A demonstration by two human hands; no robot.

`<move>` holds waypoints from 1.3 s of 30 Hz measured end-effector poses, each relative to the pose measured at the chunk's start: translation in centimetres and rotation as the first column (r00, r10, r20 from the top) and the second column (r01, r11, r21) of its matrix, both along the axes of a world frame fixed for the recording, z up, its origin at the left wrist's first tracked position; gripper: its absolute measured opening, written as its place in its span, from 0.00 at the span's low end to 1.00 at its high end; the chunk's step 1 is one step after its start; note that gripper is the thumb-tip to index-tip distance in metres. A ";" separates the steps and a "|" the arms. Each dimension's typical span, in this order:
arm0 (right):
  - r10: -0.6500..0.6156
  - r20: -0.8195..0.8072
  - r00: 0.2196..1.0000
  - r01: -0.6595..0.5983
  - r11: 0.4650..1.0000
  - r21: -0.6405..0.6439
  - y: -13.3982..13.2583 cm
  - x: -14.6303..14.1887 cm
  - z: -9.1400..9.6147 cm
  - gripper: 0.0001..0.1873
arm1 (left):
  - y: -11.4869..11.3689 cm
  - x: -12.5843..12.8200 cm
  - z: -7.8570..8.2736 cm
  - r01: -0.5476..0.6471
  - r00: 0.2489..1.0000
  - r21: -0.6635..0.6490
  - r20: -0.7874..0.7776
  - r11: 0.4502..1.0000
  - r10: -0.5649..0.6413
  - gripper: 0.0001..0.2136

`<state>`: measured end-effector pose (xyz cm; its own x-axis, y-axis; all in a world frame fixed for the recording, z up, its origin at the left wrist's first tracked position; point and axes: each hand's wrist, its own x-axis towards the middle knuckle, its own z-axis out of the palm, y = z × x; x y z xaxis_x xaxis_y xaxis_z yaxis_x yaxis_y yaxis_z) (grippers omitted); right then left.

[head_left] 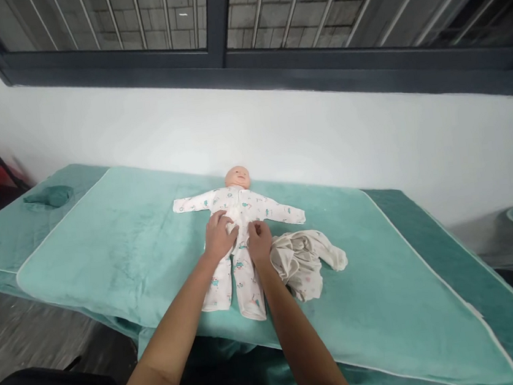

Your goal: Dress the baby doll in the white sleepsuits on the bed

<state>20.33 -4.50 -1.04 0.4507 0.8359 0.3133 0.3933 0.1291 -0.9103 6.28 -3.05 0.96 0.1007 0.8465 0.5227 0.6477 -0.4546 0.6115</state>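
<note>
Doll [237, 178] inspection: grip at midriff unconfirmed

Your fingertips are hidden against the fabric; whether either hand pinches the printed sleepsuit [242, 209] or only presses on it cannot be told. Your left hand [219, 237] lies on the doll's waist, fingers curled; your right hand [260, 241] sits just beside it, fingers bent down onto the suit's front. The doll lies face up, arms spread, on the teal mat [118, 245]. A crumpled pale garment [305, 260] lies beside your right wrist.
</note>
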 end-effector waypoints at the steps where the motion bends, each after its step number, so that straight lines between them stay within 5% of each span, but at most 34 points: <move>1: -0.001 -0.046 0.999 0.001 1.000 -0.004 -0.1 0.2 -0.2 0.15 | 0.0 -0.1 0.0 -0.031 1.000 0.003 0.002 1.000 0.031 0.05; 6: -0.038 -0.109 0.993 0.033 0.998 -0.048 -0.7 2.1 -0.5 0.16 | 1.2 -2.0 0.6 -0.127 0.980 -0.112 0.137 0.986 0.141 0.03; 11: -0.086 0.027 0.996 0.089 0.988 -0.130 -1.6 8.4 -0.7 0.18 | 3.7 -7.9 0.3 -0.326 0.851 -0.319 0.310 0.890 0.423 0.03; 17: 0.032 0.358 0.933 0.107 0.926 -0.363 -2.0 16.6 -1.2 0.14 | 4.6 -13.2 -1.9 -0.318 0.908 -0.378 0.143 0.870 0.394 0.03; 20: 0.166 0.415 0.895 0.062 0.873 -0.483 -0.6 17.9 0.2 0.08 | 5.2 -12.6 -2.0 -0.385 0.923 -0.208 -0.071 0.899 0.378 0.09; 22: 0.183 0.513 0.838 0.097 0.877 -0.471 1.0 16.8 2.0 0.08 | 6.0 -11.2 -1.4 -0.373 0.917 -0.057 -0.177 0.926 0.359 0.13; 24: 0.147 0.616 0.774 0.090 0.937 -0.337 2.9 14.1 4.0 0.15 | 7.2 -9.1 -0.5 -0.295 0.919 0.020 -0.268 0.955 0.289 0.17; 26: 0.196 0.648 0.736 -0.089 0.977 -0.193 5.1 10.0 5.8 0.19 | 8.8 -6.8 0.1 -0.198 0.915 0.020 -0.356 0.980 0.192 0.19; 28: 0.302 0.653 0.695 -0.272 0.951 -0.150 7.2 5.5 6.9 0.22 | 10.6 -5.0 0.5 -0.140 0.897 -0.016 -0.425 0.990 0.120 0.20; 31: 0.405 0.702 0.585 -0.377 0.903 -0.206 9.6 0.5 7.1 0.26 | 13.2 -4.4 0.4 -0.156 0.866 -0.078 -0.491 0.985 0.098 0.19; 35: 0.441 0.749 0.495 -0.313 0.894 -0.319 9.8 -0.7 6.3 0.27 | 15.4 -6.5 -0.3 -0.261 0.840 -0.191 -0.527 0.946 0.126 0.17; 39: 0.426 0.780 0.458 -0.297 0.901 -0.317 9.1 0.2 6.4 0.27 | 15.0 -8.0 -1.6 -0.290 0.835 -0.079 -0.507 0.954 0.213 0.19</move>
<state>20.58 4.56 5.34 -0.3041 0.9178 0.2554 0.9044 0.3624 -0.2252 -1.67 11.91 -0.63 0.0822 0.9400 0.3311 0.9584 -0.1657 0.2325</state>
